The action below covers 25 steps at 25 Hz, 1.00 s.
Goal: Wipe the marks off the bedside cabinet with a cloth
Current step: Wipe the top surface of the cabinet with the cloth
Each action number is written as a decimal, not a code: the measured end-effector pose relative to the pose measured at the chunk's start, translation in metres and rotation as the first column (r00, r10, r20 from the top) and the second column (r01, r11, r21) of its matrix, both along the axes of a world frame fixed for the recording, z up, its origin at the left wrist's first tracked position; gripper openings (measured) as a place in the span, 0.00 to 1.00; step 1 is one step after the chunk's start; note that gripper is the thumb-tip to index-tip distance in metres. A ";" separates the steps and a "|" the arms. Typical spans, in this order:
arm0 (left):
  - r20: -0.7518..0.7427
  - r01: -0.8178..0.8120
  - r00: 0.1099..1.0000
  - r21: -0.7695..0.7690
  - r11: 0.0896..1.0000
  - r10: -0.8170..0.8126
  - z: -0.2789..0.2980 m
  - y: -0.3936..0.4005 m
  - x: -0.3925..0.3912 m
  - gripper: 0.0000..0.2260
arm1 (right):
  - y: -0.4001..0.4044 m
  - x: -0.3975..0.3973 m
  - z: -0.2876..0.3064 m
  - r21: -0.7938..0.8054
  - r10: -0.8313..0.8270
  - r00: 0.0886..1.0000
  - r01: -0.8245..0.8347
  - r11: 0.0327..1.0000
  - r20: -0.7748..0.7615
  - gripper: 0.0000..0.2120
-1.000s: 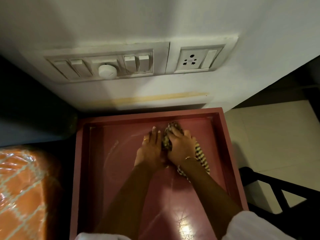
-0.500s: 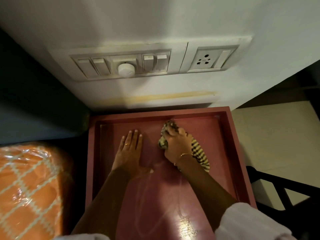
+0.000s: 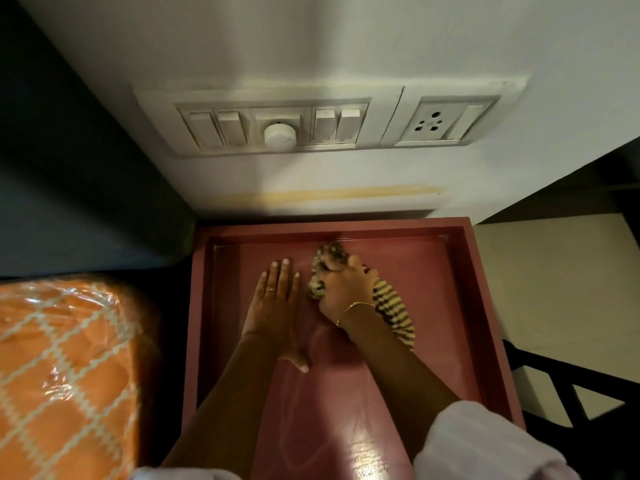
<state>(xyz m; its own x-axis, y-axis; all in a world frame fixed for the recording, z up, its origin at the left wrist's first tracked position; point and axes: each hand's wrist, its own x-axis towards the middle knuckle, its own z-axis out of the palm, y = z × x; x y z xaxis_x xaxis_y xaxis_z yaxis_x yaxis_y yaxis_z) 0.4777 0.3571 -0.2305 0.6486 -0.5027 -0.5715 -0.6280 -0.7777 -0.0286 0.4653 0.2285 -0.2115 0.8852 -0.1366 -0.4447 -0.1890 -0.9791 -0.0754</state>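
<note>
The right hand is curled tight on a bunched striped cloth, pressing it to the cabinet top near the far rim. The left hand lies flat just beside it at 9 o'clock, fingers straight and together, pointing to 12 o'clock. The cloth's long axis runs from 11 o'clock to 5 o'clock; its middle is hidden under the hand and wrist. Faint smears show on the glossy top toward 6 o'clock, hard to make out. A switch panel and socket sit on the wall at 12 o'clock, an orange mattress in clear wrap at 8 o'clock, and a dark frame at 4 o'clock, cut off.
</note>
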 end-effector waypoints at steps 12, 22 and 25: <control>0.069 0.000 0.998 -0.109 0.994 0.008 -0.004 0.008 -0.002 0.70 | 0.009 0.008 0.003 -0.074 0.052 0.998 -0.055 0.996 -0.042 0.28; 0.192 0.009 0.981 -0.232 0.973 0.036 0.013 0.088 0.015 0.46 | 0.005 0.013 0.009 -0.042 0.044 0.991 -0.050 0.998 -0.123 0.25; 0.207 -0.099 0.964 -0.295 0.950 0.165 0.010 0.103 0.005 0.43 | 0.047 0.015 0.009 -0.012 0.201 0.979 -0.202 0.979 -0.046 0.21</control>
